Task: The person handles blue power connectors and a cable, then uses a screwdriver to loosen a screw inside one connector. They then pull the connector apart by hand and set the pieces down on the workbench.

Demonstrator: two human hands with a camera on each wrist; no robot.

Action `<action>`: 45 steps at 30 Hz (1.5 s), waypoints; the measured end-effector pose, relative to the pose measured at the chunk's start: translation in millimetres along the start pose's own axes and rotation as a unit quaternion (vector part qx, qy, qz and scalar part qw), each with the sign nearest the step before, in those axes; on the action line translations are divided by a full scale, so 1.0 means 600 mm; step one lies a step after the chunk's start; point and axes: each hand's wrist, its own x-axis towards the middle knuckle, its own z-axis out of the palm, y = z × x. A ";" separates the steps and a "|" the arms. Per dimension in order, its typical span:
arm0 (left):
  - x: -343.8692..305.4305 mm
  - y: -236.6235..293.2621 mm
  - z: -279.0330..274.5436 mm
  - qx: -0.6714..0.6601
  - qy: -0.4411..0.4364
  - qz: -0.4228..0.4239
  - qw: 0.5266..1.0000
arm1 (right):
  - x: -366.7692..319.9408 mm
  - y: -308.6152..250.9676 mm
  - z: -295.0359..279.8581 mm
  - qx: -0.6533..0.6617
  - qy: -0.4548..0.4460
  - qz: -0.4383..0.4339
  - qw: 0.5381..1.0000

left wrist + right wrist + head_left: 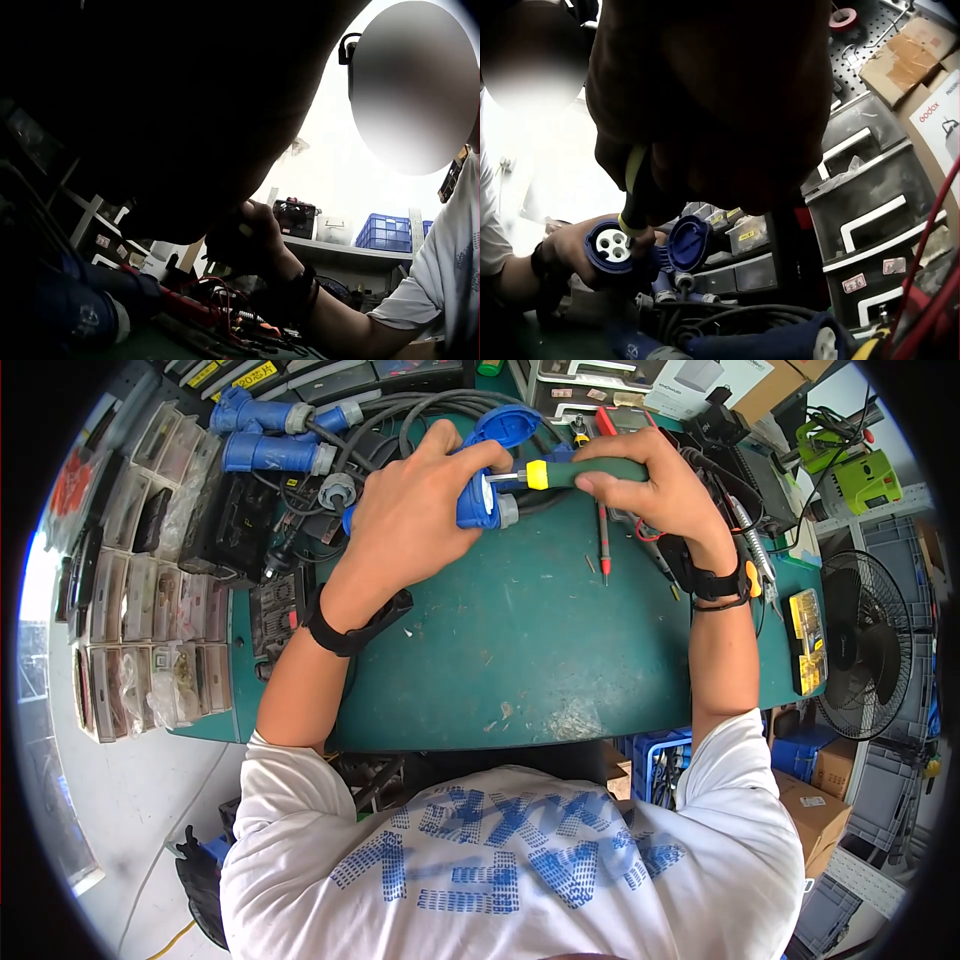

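Observation:
A blue round socket connector [478, 502] with its hinged cap [508, 426] raised is gripped by the left hand [415, 510]. The right hand [655, 485] holds a screwdriver with a green and yellow handle [575, 473], its shaft pointing left at the connector. In the right wrist view the white socket face [613, 245] shows several holes, and the screwdriver [636, 191] meets its edge; the exact tip contact is hidden. The left wrist view is dark, with the right hand [251, 236] visible beyond the left.
Blue plugs [270, 452] and coiled black cables [420, 405] lie at the back left. A red probe [604, 540] lies below the right hand. Parts drawers [160, 600] stand left; a yellow case [806, 640] and fan [868, 645] are at the right.

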 end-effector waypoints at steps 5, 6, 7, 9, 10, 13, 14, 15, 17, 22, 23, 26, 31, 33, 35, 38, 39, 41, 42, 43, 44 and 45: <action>-0.001 -0.010 -0.006 -0.007 -0.026 0.000 1.000 | 0.006 0.020 0.011 -0.095 0.060 -0.143 0.983; -0.001 -0.011 -0.009 -0.008 -0.028 0.003 1.000 | 0.007 0.021 0.014 -0.079 0.057 -0.137 0.986; -0.001 -0.012 -0.012 -0.010 -0.030 0.005 0.999 | 0.009 0.022 0.017 -0.062 0.055 -0.131 0.988; -0.001 -0.012 -0.013 -0.012 -0.031 0.007 0.999 | 0.013 0.032 0.027 -0.046 0.051 -0.126 0.990; -0.001 -0.012 -0.013 -0.004 -0.023 0.004 1.000 | 0.018 0.044 0.037 -0.023 0.093 -0.132 0.987; -0.003 -0.009 -0.008 0.009 -0.012 -0.004 1.000 | 0.023 0.054 0.045 0.026 0.175 -0.139 0.974; -0.002 -0.006 -0.007 0.031 -0.008 -0.001 1.000 | 0.023 0.042 0.024 0.081 0.083 -0.010 0.993; -0.001 -0.004 -0.006 0.052 -0.004 0.002 0.999 | 0.022 0.028 0.003 0.134 -0.011 0.120 0.984; -0.003 -0.001 -0.003 0.071 -0.002 0.006 0.997 | 0.020 0.025 -0.001 0.184 -0.105 0.248 0.945; -0.003 0.003 0.002 0.049 -0.010 0.002 0.999 | 0.017 0.044 0.025 0.077 0.010 0.152 0.985; -0.004 0.002 -0.001 0.048 -0.012 -0.007 0.999 | 0.019 0.046 0.027 0.051 0.022 0.113 0.992; -0.002 0.000 -0.004 0.047 -0.020 -0.017 0.999 | 0.026 0.061 0.038 -0.004 0.068 0.012 0.998; -0.004 -0.009 -0.006 0.038 -0.020 -0.012 0.999 | 0.033 0.068 0.051 -0.104 0.160 -0.148 0.971; -0.004 -0.007 -0.002 0.025 -0.019 -0.005 0.999 | 0.025 0.066 0.042 -0.128 0.170 -0.158 0.964; -0.003 -0.006 -0.003 0.028 -0.020 -0.012 0.999 | 0.027 0.064 0.031 -0.057 0.093 -0.085 0.990; -0.005 -0.005 -0.006 0.032 -0.017 -0.008 0.999 | 0.038 0.067 0.045 0.035 0.087 -0.050 0.994; -0.005 -0.003 -0.006 0.034 -0.011 0.000 0.999 | 0.041 0.060 0.052 0.088 0.119 -0.052 0.988; -0.004 0.000 -0.006 0.034 -0.003 0.011 0.999 | 0.033 0.044 0.044 0.136 0.153 -0.052 0.977; -0.004 -0.001 -0.007 0.033 0.003 0.015 0.999 | 0.022 0.032 0.027 0.182 0.115 0.043 0.976; -0.006 -0.002 -0.007 0.031 0.007 0.019 0.999 | 0.011 -0.005 0.011 0.226 0.076 0.138 0.961; -0.007 0.000 -0.007 0.029 0.011 0.023 0.999 | 0.000 -0.027 0.005 0.268 0.036 0.232 0.934; -0.007 0.003 -0.006 0.027 0.012 0.025 0.999 | -0.013 -0.035 0.003 0.266 0.038 0.233 0.935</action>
